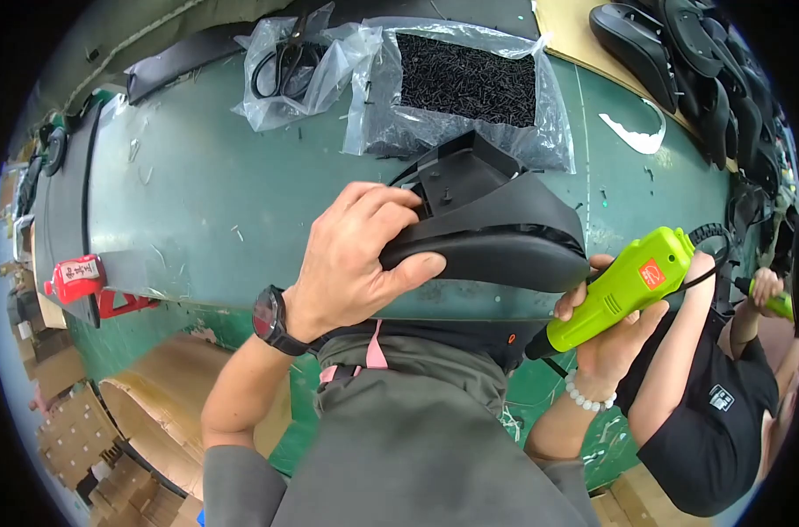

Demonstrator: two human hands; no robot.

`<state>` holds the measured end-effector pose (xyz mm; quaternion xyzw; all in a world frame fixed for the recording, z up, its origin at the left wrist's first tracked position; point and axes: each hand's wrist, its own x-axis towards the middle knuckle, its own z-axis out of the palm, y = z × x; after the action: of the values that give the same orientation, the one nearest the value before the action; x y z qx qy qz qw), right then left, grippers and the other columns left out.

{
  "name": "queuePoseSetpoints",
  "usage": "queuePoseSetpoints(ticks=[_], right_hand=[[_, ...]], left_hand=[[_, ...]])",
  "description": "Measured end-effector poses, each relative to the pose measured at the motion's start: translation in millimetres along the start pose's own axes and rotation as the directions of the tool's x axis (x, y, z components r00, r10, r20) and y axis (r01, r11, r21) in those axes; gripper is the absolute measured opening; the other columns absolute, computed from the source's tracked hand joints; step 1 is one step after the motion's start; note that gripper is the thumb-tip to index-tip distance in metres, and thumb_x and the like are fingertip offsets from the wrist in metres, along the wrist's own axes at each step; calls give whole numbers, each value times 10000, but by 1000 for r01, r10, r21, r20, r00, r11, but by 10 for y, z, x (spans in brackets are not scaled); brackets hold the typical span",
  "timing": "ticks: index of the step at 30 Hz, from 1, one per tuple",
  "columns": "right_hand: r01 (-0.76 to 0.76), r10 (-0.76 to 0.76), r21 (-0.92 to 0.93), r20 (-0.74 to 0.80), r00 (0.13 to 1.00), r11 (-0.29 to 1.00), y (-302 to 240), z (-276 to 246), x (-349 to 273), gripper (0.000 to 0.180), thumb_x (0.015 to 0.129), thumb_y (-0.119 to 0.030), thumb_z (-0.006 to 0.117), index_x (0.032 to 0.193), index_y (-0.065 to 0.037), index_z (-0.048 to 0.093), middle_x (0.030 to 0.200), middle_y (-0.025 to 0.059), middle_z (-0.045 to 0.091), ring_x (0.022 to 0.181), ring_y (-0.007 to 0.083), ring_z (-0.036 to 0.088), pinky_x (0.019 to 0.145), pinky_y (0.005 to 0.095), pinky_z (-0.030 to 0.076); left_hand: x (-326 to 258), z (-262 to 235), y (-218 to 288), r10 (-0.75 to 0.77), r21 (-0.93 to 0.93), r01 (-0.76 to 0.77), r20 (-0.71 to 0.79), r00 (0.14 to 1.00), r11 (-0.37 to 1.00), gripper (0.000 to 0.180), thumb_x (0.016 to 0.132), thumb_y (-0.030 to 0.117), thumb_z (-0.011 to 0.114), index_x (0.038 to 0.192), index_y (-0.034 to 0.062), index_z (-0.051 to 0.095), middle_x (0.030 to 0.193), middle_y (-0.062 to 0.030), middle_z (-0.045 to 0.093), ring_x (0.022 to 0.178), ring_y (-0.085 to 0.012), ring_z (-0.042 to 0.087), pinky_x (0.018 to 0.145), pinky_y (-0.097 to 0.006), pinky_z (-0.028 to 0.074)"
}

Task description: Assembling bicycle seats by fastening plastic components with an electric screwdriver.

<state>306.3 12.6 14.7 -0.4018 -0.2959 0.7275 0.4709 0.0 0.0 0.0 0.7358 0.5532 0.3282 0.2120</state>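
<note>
My left hand [356, 250] grips the near left side of a black moulded plastic shell [505, 224], with its thumb along the smooth front and its fingers over the hollow upper side. The shell is held tilted above the bench's near edge. In my right hand [610, 351] is a lime-green electric screwdriver [612, 294], its black tip end pointing down and left. Fingertips of that hand also reach the shell's right end. A clear plastic bag [382, 132] lies behind the shell, spread open, with a heap of small black screws [470, 79] on it.
Black-handled scissors [287, 66] rest on another clear bag at the back. More black shells [680, 61] are piled at the far right, near a white curved scrap [635, 132]. A red container [75, 277] stands at the left. A co-worker [716, 395] sits close on my right.
</note>
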Motion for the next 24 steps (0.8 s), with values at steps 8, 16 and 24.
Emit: queuePoseSetpoints(ticks=[8,16,24], right_hand=[[70,-76,-89,-62,995,994,21,79,8,1016,752,-829,441,1235,65,464,789,130,577,648,224,571,588,318,465],[120,-131,-160,-58,990,980,51,99,31,1034,750,-833,436,1246,74,455,800,132,577,655,214,575,570,307,462],[184,-207,-346,-30,978,920,100,144,-11,1075,720,-825,501,1289,84,427,906,114,583,699,199,589,590,304,472]], left_hand=[[71,-37,-45,-43,-381,82,110,993,921,318,891,302,624,915,2,522,1129,-152,494,923,-232,504,807,-331,426],[231,-186,38,-90,-322,129,135,987,938,269,915,216,622,836,-28,544,857,-112,582,729,-219,533,686,-301,445],[278,-94,-31,-10,-204,-12,-106,994,979,263,876,235,665,798,2,572,729,-103,574,600,-276,539,539,-336,429]])
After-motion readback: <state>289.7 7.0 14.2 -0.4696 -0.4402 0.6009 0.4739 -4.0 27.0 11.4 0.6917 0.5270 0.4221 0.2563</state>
